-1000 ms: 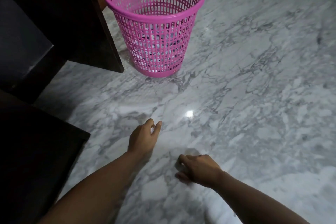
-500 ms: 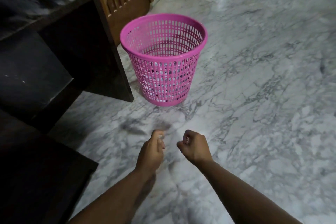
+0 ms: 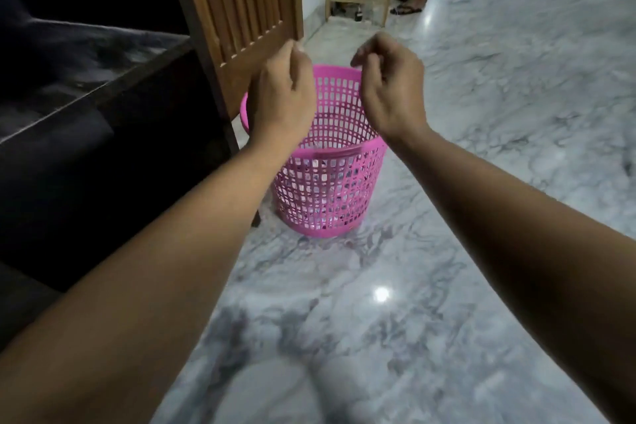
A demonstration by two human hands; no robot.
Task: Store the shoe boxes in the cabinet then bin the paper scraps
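Both hands over the pink bin (image 3: 330, 182): left hand (image 3: 282, 96) and right hand (image 3: 389, 89) with fingers pinched together, presumably on scraps too small to see. No shoe boxes or loose scraps visible on the floor (image 3: 481, 148); task seemingly near its end.

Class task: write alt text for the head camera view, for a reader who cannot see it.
Two bare hands, left hand and right hand, are held over a pink mesh basket on a grey marble floor, fingertips pinched together; anything held is too small to see. A slatted wooden door stands behind the basket.
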